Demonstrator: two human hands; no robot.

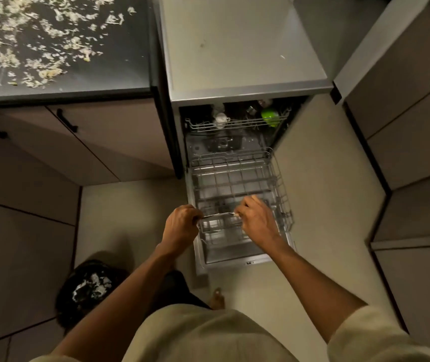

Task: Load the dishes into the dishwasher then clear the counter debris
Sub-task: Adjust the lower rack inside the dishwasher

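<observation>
- A dark countertop (pixel 59 45) at upper left is strewn with pale food debris (pixel 33 35).
- An open dishwasher (pixel 234 163) is seen at centre, with its lower rack (pixel 237 184) pulled out over the pale floor (pixel 321 178).
- A thin metal utensil (pixel 217 215) is pinched at either end by the left hand (pixel 181 226) and the right hand (pixel 257 218), above the rack's near edge.
- A green cup (pixel 270 116) is seen in the upper rack (pixel 234 122).
- A black bin (pixel 88 288) is placed on the floor at lower left.

floor (pixel 321 158): pale, smooth | cabinets (pixel 91 137): brown, black handles | light: dim, warm
</observation>
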